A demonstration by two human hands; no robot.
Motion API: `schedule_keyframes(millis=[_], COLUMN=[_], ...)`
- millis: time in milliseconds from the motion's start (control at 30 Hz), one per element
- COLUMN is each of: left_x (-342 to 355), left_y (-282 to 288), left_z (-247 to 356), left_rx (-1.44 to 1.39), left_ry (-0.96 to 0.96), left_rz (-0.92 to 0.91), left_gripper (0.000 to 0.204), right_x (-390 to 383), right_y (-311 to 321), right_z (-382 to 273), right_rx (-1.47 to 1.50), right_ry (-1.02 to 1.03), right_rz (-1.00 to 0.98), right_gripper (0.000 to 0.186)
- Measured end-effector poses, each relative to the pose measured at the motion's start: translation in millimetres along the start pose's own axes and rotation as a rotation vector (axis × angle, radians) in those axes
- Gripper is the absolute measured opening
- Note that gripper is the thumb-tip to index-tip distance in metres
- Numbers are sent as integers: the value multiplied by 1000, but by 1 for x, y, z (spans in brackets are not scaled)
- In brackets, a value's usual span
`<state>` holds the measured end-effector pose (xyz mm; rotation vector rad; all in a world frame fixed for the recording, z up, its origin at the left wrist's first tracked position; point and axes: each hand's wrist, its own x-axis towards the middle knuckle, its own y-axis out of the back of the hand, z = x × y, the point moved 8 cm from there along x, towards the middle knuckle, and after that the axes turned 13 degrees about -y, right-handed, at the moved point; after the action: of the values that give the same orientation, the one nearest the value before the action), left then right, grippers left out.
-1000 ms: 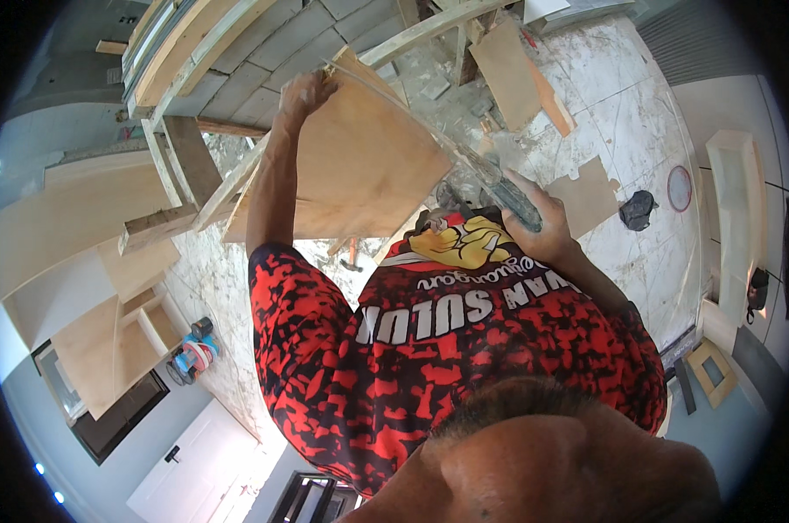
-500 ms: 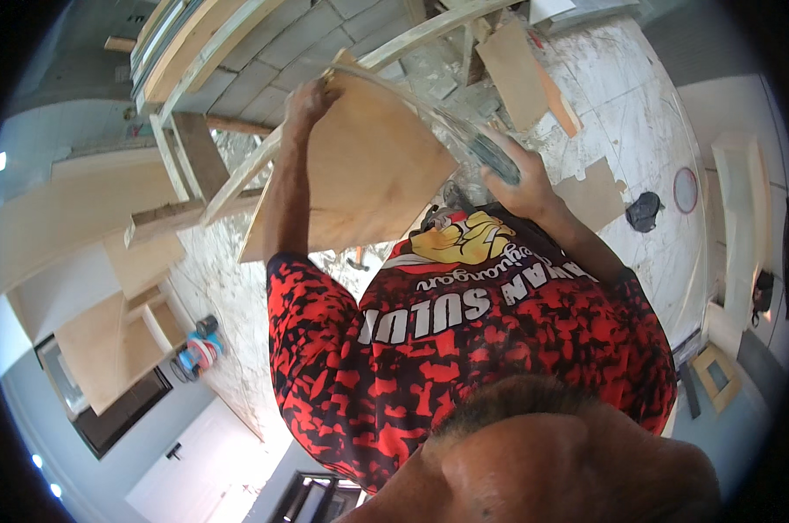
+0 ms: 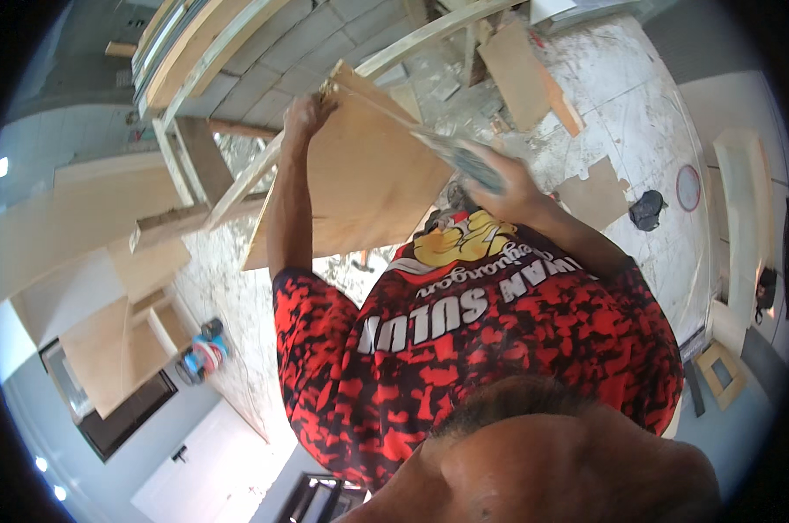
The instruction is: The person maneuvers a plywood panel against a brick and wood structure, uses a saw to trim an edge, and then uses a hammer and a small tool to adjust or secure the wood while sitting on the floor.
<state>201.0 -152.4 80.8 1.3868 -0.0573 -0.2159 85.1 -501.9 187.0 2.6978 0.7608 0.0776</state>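
Left arm [image 3: 292, 200] outstretched, right arm [image 3: 578, 228] angled inward.
I see the left hand [image 3: 307, 113] gripping one plywood board [image 3: 368, 166], the right hand [image 3: 510, 185] wrapped around one handsaw [image 3: 475, 168].

Lettering stands on the red-and-black patterned shirt [image 3: 499, 383]. Large white block capitals [image 3: 473, 316] run across the chest, partly lost in the folds at both ends. A smaller line of white script [image 3: 438, 290] sits between them and a yellow cartoon print [image 3: 466, 241].
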Motion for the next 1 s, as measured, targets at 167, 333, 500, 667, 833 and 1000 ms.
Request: schedule_keyframes(millis=[167, 333, 500, 667, 833, 1000], left_x=[-13, -9, -6, -8, -22, -23], left_y=[-5, 0, -1, 6, 4, -18], left_z=[11, 1, 16, 14, 4, -3], left_rx=[2, -6, 0, -65, -275, -295], left_ry=[5, -32, 49, 85, 107, 98], left_rz=[-34, 11, -26, -65, -113, -103], left_gripper=[40, 39, 43, 44, 48, 47], right_x=[5, 22, 10, 61, 50, 46], right_y=[3, -7, 12, -29, -34, -37], right_z=[6, 5, 5, 37, 111, 118], right_rx=[15, 3, -61, 33, 42, 22], right_ry=[-20, -66, 3, -6, 11, 31], right_rz=[2, -48, -8, -32, -12, -11], right_gripper=[54, 52, 53, 54, 54, 55])
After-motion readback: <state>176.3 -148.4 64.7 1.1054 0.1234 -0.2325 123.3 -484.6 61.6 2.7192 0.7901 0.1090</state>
